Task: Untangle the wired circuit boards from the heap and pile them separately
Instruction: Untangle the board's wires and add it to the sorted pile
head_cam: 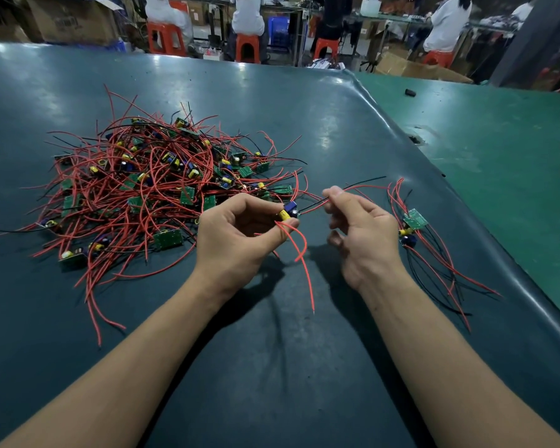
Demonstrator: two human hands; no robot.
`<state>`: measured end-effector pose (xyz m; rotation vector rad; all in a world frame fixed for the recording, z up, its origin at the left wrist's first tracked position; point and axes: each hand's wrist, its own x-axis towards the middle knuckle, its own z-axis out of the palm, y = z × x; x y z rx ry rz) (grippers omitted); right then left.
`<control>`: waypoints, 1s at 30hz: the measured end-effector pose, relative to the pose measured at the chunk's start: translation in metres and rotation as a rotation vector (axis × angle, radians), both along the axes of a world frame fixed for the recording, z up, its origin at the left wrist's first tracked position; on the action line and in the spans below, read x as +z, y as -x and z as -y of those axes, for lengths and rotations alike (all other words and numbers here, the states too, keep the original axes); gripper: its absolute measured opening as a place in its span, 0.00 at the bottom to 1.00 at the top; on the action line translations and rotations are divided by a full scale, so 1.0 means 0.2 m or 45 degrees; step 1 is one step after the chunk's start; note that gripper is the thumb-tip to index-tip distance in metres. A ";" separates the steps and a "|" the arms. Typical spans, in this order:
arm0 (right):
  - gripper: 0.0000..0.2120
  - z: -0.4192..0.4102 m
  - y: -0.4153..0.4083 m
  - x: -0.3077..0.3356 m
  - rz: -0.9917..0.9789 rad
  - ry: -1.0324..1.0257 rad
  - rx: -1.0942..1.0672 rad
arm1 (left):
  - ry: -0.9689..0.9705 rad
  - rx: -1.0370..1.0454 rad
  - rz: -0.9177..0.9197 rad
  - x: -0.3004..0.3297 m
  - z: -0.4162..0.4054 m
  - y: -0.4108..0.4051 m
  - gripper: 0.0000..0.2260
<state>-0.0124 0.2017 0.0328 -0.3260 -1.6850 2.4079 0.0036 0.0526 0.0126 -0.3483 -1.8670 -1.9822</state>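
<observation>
Pinching a small circuit board (pixel 290 212) (yellow and blue parts) in the left hand (pixel 240 236), grip closed on it above the dark tabletop (pixel 272 367). Right hand (pixel 359 234) nipping its red and black wires (pixel 353 189). Sorted boards (pixel 414 221) just right; tangled heap (pixel 156 185) farther left.

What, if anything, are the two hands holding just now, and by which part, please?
The left hand pinches a small green wired circuit board by its body; the right hand pinches its thin red and black wires.
</observation>
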 end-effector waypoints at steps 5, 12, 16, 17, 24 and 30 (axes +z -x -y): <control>0.09 -0.13 0.04 0.03 -0.015 0.307 -0.107 | -0.031 -0.019 -0.015 0.01 0.01 -0.01 0.10; 0.15 -0.17 0.05 0.04 0.074 0.648 0.100 | -0.052 -0.067 0.005 0.02 0.01 -0.02 0.10; 0.15 -0.15 0.05 0.03 0.062 0.694 0.143 | -0.069 -0.019 0.023 0.02 0.01 -0.01 0.10; 0.15 -0.13 0.04 0.03 0.032 0.576 0.167 | -0.075 0.027 0.016 0.02 0.02 0.00 0.10; 0.10 0.01 -0.02 -0.02 0.002 0.056 0.376 | 0.108 0.064 -0.044 -0.01 0.02 -0.01 0.11; 0.10 -0.05 0.01 0.00 0.055 0.217 0.268 | 0.097 0.018 -0.021 -0.01 0.01 0.00 0.10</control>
